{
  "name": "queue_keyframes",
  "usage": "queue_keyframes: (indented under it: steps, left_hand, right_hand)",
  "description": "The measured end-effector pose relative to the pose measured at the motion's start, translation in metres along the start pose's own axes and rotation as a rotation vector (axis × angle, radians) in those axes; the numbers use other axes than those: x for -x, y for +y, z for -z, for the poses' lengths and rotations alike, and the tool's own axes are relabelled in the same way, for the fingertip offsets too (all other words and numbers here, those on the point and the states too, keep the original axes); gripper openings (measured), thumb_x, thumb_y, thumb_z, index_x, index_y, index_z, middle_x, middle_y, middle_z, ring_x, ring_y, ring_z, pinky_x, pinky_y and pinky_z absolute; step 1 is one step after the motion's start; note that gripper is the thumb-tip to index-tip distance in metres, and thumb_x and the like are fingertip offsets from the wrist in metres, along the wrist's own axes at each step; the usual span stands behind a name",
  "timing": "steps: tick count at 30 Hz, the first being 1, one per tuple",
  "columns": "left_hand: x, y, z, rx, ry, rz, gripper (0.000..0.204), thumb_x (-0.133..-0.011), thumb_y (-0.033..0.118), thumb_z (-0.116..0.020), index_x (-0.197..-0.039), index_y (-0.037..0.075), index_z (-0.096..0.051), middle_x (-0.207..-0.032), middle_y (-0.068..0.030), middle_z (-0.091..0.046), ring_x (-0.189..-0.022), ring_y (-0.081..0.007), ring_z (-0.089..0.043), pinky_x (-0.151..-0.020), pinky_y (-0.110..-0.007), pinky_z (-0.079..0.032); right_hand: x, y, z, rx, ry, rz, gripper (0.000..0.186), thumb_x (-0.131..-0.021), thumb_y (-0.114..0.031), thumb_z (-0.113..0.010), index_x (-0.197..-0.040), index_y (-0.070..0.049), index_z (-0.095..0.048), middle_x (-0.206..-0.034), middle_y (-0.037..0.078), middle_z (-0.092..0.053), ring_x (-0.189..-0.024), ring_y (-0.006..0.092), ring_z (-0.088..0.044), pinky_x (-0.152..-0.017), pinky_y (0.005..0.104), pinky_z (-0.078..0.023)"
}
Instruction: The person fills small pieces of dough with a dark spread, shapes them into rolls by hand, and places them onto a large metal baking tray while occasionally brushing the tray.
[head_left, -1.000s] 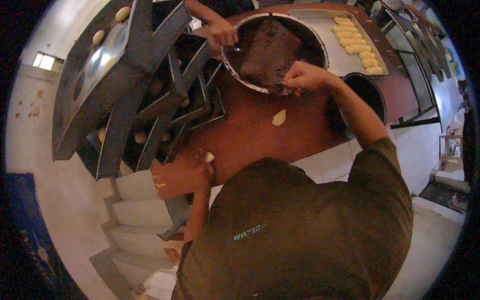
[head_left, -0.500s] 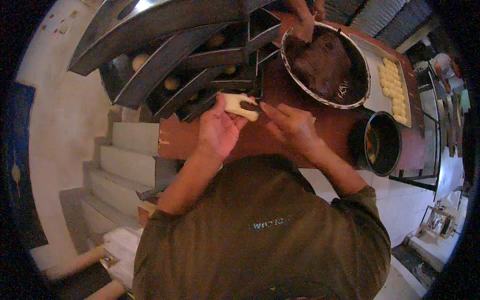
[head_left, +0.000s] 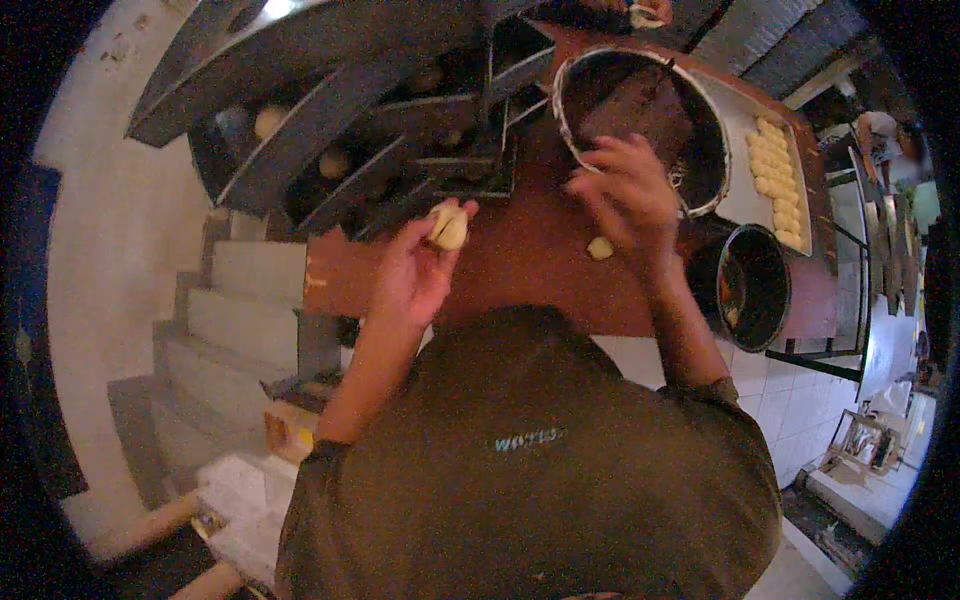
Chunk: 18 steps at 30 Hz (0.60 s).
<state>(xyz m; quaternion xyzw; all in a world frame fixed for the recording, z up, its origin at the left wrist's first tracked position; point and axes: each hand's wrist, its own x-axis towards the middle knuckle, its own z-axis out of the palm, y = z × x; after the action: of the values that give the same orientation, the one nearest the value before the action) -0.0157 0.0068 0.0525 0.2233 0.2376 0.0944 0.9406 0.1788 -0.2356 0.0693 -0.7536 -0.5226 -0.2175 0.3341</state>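
Note:
In my left hand a piece of pale dough is folded up, a dark line showing along its seam. The fingers and thumb close around it. My right hand is raised over the near rim of a large round basin holding dark brown filling. Its fingers look apart, with nothing visible in them, though motion blurs them. A small dough ball lies on the reddish-brown table, just left of my right wrist.
A tray with rows of dough balls stands at the right. Nearer is a black bucket with something inside. Stacked dark metal trays with round pieces fill the far left. Across the table, another person's hand holds pale dough.
The open dough with dark filling is now folded up in my left hand. My right hand has moved away from it, toward the basin. The other person's hands have left the basin.

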Motion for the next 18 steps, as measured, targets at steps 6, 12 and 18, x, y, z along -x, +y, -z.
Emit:
queue_keyframes:
  steps: [6, 12, 18]
  left_hand:
    - [0.01, -0.008, -0.005, -0.498, -0.105, 0.079, 0.037, -0.097, 0.005, -0.055, -0.134, -0.001, -0.059, -0.134, -0.021, -0.062, -0.122, -0.0279, -0.063, -0.098, -0.035, -0.058]
    - [0.018, -0.009, 0.001, -1.574, -0.315, -0.481, 0.035, -0.098, 0.012, -0.057, -0.13, 0.004, -0.067, -0.152, -0.0182, -0.051, -0.12, -0.0251, -0.064, -0.089, -0.031, -0.054]
    - [-0.035, -0.056, 0.077, -1.096, 0.068, -0.26, 0.04, -0.1, 0.021, -0.06, -0.139, 0.011, -0.062, -0.151, -0.019, -0.051, -0.124, -0.0232, -0.061, -0.092, -0.035, -0.054]
  right_hand:
    - [-0.029, -0.074, -0.036, -0.529, -0.23, -0.062, 0.032, -0.079, -0.025, -0.081, -0.107, -0.011, -0.072, -0.128, 0.012, -0.065, -0.112, 0.0362, -0.065, -0.094, 0.0486, -0.054]
    - [-0.01, -0.046, -0.066, -1.153, -0.687, -0.956, 0.032, -0.079, -0.019, -0.084, -0.103, -0.004, -0.072, -0.103, 0.015, -0.069, -0.09, 0.027, -0.068, -0.082, 0.0359, -0.054]
    - [0.019, -0.074, -0.107, -0.393, -0.361, -0.416, 0.029, -0.082, -0.018, -0.081, -0.108, -0.005, -0.076, -0.09, 0.012, -0.074, -0.083, 0.0234, -0.072, -0.076, 0.0332, -0.056]
